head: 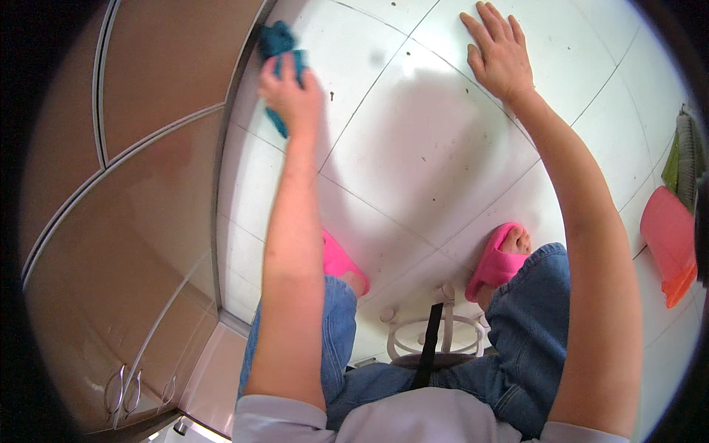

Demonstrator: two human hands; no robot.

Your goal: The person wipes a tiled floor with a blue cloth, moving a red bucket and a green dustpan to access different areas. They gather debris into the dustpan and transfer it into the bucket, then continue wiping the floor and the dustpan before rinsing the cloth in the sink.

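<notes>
My left hand (296, 99), slightly blurred, grips a bunched teal cloth (277, 39) against the white tiled floor (382, 216), close to the base of the cabinets. Part of the cloth pokes out past my fingertips and another part below my palm. Farther right, my right hand (504, 63) rests palm down on the tiles with its fingers spread and nothing in it. Small dark crumbs (332, 96) are scattered on the tiles between the two hands.
Glossy brown cabinets (160, 188) with metal handles (133, 394) run along the left. My feet wear pink slippers (498, 266). A wheeled stool (435, 360) is beneath me. At the right edge are a red plastic object (667, 238) and a green item (671, 163).
</notes>
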